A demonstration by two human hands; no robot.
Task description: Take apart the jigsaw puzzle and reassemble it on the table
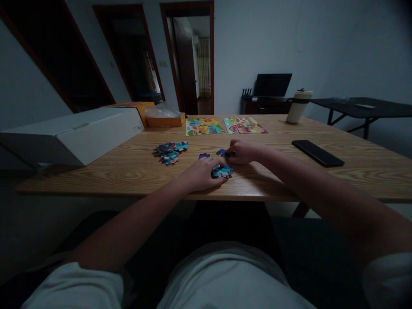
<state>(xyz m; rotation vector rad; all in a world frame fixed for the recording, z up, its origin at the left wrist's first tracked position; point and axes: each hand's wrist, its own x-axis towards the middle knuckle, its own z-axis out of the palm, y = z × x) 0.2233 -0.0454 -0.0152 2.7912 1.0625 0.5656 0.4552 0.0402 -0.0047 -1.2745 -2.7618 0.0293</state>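
Note:
My left hand (204, 175) rests on the table near its front edge, thumb and fingers curled around a small cluster of teal and purple jigsaw pieces (222, 171). Just beyond it, my right hand (242, 151) has its fingers bent down on a dark blue jigsaw piece (221, 152), partly hidden by the fingertips. Another purple jigsaw piece (204, 156) lies flat behind my left hand. Further left is a loose heap of mixed jigsaw pieces (170, 151), apart from both hands.
Two colourful picture sheets (204, 126) lie toward the back of the wooden table (128, 182). A white box (96, 133) and an orange tray (165, 121) with clear plastic stand left. A black phone (317, 152) and a cream tumbler (299, 107) are on the right.

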